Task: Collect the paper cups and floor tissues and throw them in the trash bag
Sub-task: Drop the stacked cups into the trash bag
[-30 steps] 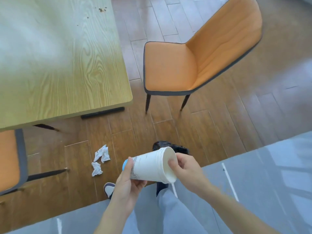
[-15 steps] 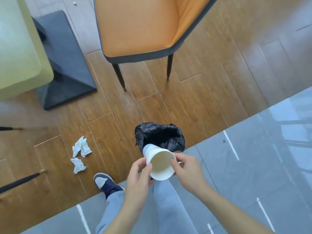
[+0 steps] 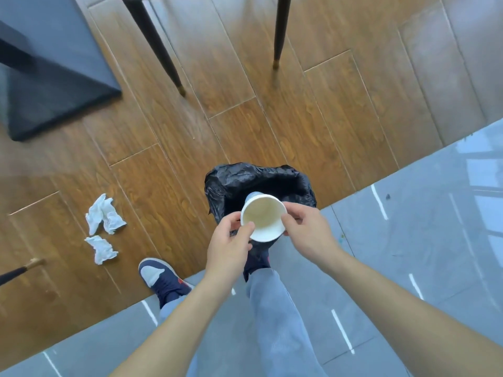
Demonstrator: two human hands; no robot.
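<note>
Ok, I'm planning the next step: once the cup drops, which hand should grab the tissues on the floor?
Probably the left hand. The two crumpled tissues lie on the wood floor to the person's left, beyond the left shoe. The right hand would have to cross the body and the trash bag; both now hold the cup.

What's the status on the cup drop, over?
Left hand and right hand pinch white paper cup over open black trash bag. Two crumpled white tissues lie on wooden floor. Nothing obstructing.

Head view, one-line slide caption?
Both hands hold paper cup over trash bag; tissues on floor.
</note>
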